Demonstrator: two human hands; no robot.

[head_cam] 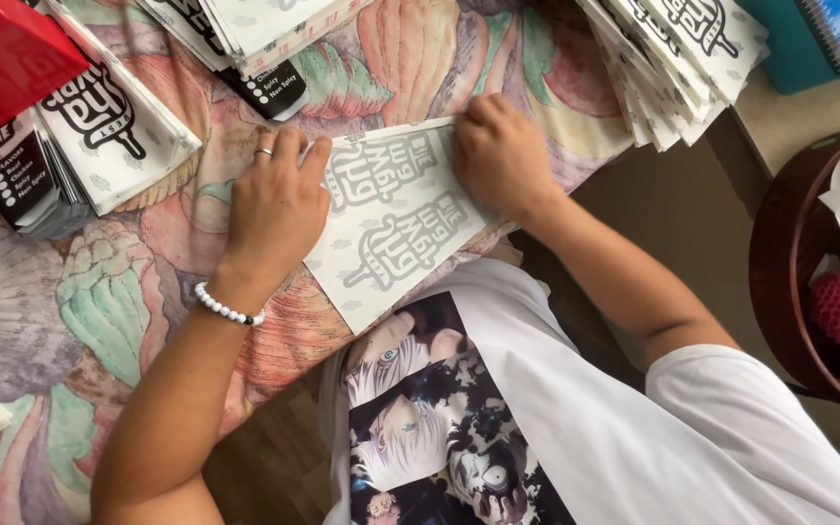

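Sheet: printed paper sheet (396,219) is lying on the patterned cloth (99,292), overhanging its near edge.
Grip: left hand (279,209) is pressing flat, fingers together; right hand (500,156) is pressing curled knuckles down — neither pinching.
Risk: uneven pressure is likely skewing the crease — the overhang could be sliding off.

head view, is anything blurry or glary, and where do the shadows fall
Head view: even, soft light, no strong glare. The left hand, right hand and the paper sheet under them are sharp, its print crisp. Faint shadows sit just beside the hands on the sheet. The stacks at the top edge look slightly stretched, and the bowl at right is cut off by the frame.
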